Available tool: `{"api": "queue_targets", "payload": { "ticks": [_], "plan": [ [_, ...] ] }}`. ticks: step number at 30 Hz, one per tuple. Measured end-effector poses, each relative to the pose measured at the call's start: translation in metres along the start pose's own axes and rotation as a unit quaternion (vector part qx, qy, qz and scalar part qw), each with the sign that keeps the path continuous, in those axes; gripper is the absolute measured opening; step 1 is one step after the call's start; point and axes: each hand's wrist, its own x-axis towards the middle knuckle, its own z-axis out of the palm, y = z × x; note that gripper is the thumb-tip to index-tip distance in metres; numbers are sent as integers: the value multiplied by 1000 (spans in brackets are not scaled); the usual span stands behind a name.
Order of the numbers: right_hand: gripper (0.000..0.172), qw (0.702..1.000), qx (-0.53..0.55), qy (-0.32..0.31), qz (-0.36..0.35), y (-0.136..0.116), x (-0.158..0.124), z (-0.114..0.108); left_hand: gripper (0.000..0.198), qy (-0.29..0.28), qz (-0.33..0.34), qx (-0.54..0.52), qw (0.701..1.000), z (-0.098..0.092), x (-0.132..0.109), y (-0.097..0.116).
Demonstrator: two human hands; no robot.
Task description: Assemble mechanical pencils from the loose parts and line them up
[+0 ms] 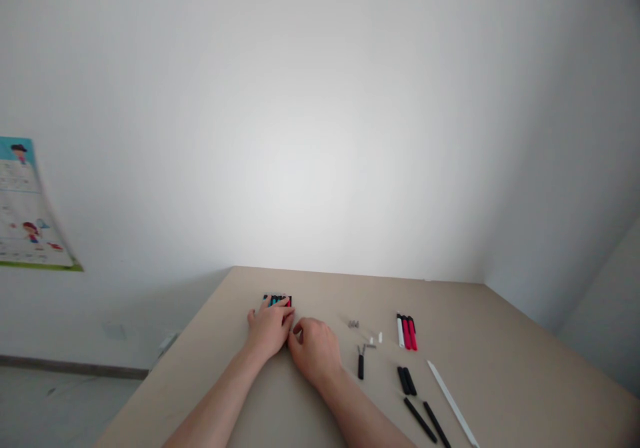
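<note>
My left hand [271, 331] lies over a row of pens [278, 299] near the table's far left, its fingers apart and resting on them. Black, blue and red parts of the row show above the fingers; the rest is hidden beneath. Close beside it on the right is my right hand [316, 349], fingers curled in. Whatever its fingertips hold, if anything, is out of sight. To the right of this hand lie small springs [353, 324], little white pieces [380, 337] and a short black pen part [361, 367] with thin pieces at its top.
One white pen [400, 331] and two red pens [409, 333] lie side by side at the right. Nearer me are short black tubes [407, 381], longer black sticks [421, 420] and a long white strip [453, 403]. The beige table [460, 321] meets a white wall.
</note>
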Motion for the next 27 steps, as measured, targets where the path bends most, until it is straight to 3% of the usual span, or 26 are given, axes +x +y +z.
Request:
{"api": "queue_targets", "payload": {
  "ticks": [7, 14, 21, 27],
  "plan": [
    [19, 996, -43, 61, 44, 26, -4, -49, 29, 12, 54, -9, 998, 3, 1, -4],
    [18, 985, -106, 99, 94, 85, -32, -107, 31, 8, 69, -5, 998, 8, 4, -9],
    [18, 976, -136, 112, 126, 118, -74, -107, 31, 10, 60, 6, 998, 6, 1, -6],
    [18, 972, -144, 115, 149, 130, -46, -120, 30, 13, 68, 8, 998, 4, -2, -4]
  ]
}}
